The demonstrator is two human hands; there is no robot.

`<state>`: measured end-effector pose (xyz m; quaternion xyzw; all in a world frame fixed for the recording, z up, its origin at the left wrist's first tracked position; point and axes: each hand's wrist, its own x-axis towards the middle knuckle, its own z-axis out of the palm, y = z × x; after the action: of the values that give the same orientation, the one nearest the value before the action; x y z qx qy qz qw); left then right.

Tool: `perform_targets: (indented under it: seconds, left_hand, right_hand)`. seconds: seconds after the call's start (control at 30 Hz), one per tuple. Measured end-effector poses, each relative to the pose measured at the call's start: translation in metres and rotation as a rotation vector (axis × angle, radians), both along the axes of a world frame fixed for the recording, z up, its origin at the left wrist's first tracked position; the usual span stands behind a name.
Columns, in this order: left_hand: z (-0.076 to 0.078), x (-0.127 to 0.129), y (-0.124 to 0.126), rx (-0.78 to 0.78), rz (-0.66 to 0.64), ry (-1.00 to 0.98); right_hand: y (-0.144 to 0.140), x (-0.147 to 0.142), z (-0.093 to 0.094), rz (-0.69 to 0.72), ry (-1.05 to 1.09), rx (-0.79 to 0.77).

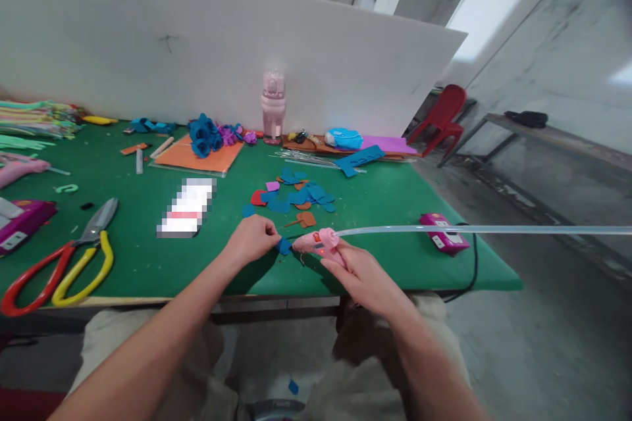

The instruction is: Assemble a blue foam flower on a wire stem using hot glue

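Note:
My right hand [356, 270] is wrapped round a pink hot glue gun [316, 243]. A long clear glue stick [474, 229] runs out of its back, far to the right. The nozzle points left and meets, or nearly meets, a small blue felt piece [283, 246]. Pinched on that piece are the fingertips of my left hand [253, 237], low over the green tabletop. Just beyond both hands lies a loose pile of cut felt petals [309, 194], mostly blue with some brown. A red piece [257, 197] and a brown leaf shape [306, 219] are among them.
Large scissors [74, 256] with red and yellow handles lie at left. A blurred white rectangle [187, 208] sits left of the petals. Blue felt flowers [205, 135] rest on orange sheets [197, 156]; a pink bottle [273, 108] stands behind. At right, a purple box [444, 234] trails a black cable.

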<state>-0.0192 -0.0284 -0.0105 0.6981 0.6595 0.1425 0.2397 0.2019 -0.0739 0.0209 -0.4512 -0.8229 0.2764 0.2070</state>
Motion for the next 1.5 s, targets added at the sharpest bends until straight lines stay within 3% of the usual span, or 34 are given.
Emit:
perform_targets:
  seconds: [0.93, 1.5]
  left_hand:
    - [-0.0001, -0.0001, 0.0003, -0.014, 0.005, 0.012]
    - [-0.0008, -0.0008, -0.0001, 0.002, -0.009, -0.004]
  right_hand:
    - [0.0026, 0.0051, -0.0037, -0.09, 0.018, -0.01]
    - [-0.0004, -0.0019, -0.0059, -0.04, -0.02, -0.037]
